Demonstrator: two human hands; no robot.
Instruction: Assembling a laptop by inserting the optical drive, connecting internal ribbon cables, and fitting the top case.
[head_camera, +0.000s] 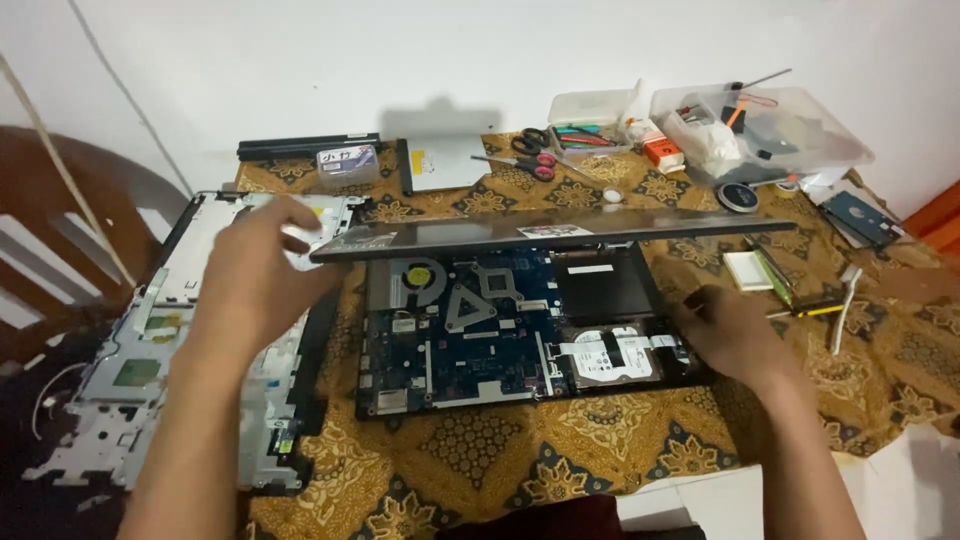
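Gripped at its left end by the left hand (262, 272), the laptop's lid (550, 232) is kept tilted over the opened base (520, 335) on the patterned cloth (480, 450), while the right hand (735, 330) presses the base's right edge, seemingly steadying it.

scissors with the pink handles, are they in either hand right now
No, the scissors lie on the cloth at the back, while the left hand and right hand are at the opened laptop.
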